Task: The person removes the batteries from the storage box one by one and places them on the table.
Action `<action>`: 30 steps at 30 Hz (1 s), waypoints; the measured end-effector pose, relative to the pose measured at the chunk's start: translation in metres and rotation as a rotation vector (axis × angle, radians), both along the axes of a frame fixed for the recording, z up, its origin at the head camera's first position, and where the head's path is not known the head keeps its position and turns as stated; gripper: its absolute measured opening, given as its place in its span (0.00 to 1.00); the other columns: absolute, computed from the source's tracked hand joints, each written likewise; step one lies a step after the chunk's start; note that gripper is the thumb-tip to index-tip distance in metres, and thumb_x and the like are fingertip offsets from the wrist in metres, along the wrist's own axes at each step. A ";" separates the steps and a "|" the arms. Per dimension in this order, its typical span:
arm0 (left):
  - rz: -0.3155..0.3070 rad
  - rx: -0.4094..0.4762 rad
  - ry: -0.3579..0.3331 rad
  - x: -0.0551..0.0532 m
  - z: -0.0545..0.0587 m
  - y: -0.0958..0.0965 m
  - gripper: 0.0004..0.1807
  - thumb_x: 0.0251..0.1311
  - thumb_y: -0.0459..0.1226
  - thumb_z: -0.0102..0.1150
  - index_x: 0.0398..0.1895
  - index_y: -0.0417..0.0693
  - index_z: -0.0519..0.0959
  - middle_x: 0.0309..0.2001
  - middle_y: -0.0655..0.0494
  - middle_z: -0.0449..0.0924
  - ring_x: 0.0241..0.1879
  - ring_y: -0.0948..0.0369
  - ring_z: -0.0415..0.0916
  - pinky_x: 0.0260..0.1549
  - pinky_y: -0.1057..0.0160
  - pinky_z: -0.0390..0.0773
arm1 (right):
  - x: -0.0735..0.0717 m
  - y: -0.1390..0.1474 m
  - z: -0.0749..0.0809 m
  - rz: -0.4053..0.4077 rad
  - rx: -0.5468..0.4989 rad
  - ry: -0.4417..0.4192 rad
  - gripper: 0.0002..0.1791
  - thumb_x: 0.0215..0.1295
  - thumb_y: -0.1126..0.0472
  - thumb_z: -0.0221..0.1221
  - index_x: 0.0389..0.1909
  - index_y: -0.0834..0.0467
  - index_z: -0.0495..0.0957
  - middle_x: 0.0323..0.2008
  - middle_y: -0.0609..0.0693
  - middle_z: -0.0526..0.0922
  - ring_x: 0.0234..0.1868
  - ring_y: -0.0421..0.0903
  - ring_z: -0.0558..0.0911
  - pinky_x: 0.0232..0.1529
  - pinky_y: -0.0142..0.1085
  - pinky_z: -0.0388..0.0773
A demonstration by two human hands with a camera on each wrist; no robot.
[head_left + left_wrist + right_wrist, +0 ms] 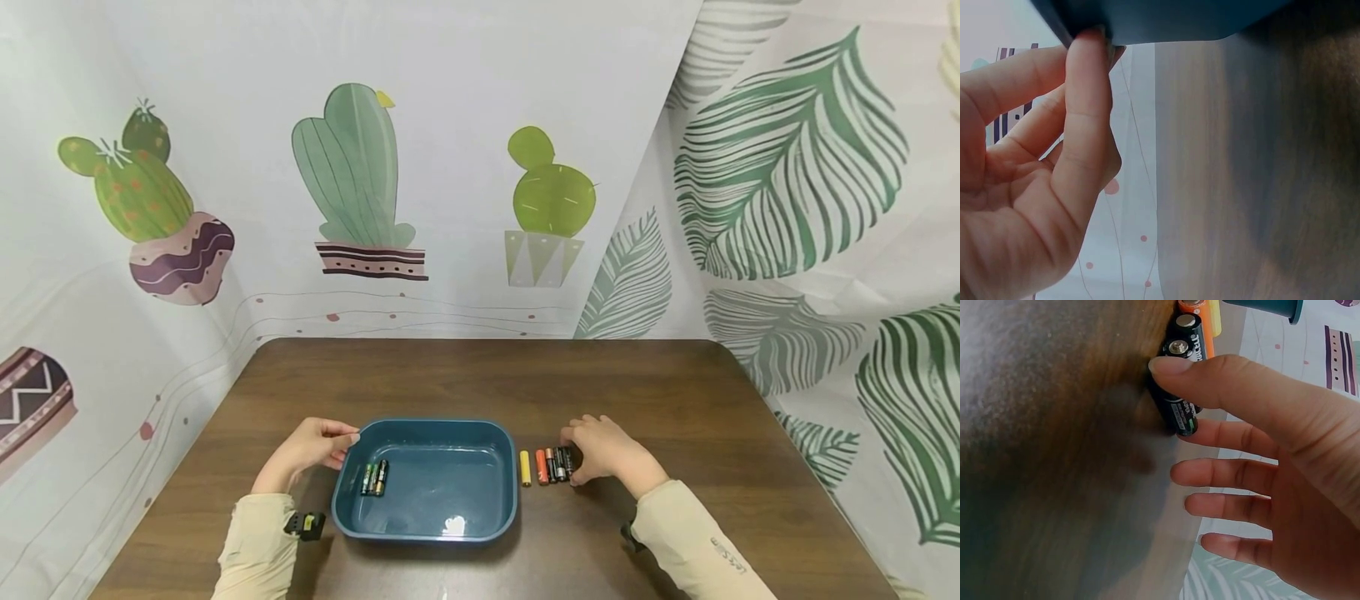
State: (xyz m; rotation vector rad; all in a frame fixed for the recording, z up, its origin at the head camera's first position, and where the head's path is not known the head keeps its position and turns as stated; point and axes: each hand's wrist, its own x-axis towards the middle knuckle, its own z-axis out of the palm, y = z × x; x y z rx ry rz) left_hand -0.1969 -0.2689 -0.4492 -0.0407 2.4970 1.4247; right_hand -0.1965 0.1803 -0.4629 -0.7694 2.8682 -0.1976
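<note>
A blue rectangular tray [423, 533] sits on the table, with a few AAA-size batteries [373, 478] lying side by side at its left end. My left hand [318, 446] pinches the tray's upper left rim between thumb and fingers; in the left wrist view, the thumb presses the tray's wall [1166, 25]. To the right of the tray is a row of batteries: a yellow one [525, 468], an orange one [542, 467] and several black ones. At the row's right end, my right hand [603, 450] holds the outermost black battery [1182, 415] between thumb and index finger, the other fingers spread.
The brown wooden table [480, 375] runs back to a wall covering [465, 167] printed with cacti and leaves. The yellow battery lies close to the tray's right wall, and the black batteries stand tightly side by side.
</note>
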 end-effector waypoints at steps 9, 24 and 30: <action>0.005 -0.003 0.002 0.000 -0.001 -0.001 0.14 0.62 0.32 0.60 0.45 0.27 0.80 0.28 0.50 0.80 0.23 0.58 0.77 0.27 0.57 0.84 | 0.000 0.002 0.005 0.013 -0.009 0.004 0.26 0.36 0.52 0.78 0.39 0.55 0.80 0.37 0.48 0.78 0.41 0.51 0.75 0.43 0.49 0.72; 0.008 -0.002 0.000 0.000 -0.003 -0.001 0.13 0.62 0.32 0.59 0.45 0.28 0.80 0.29 0.49 0.80 0.24 0.58 0.77 0.28 0.57 0.84 | -0.010 -0.023 0.040 0.064 -0.051 0.099 0.20 0.51 0.51 0.71 0.43 0.56 0.81 0.41 0.51 0.79 0.48 0.54 0.76 0.49 0.54 0.71; 0.004 -0.002 0.002 0.000 -0.002 -0.001 0.14 0.62 0.32 0.59 0.45 0.27 0.79 0.28 0.50 0.80 0.24 0.58 0.77 0.27 0.57 0.84 | -0.012 -0.046 0.056 0.104 -0.067 0.126 0.16 0.54 0.52 0.69 0.42 0.53 0.81 0.42 0.51 0.79 0.49 0.53 0.76 0.50 0.52 0.72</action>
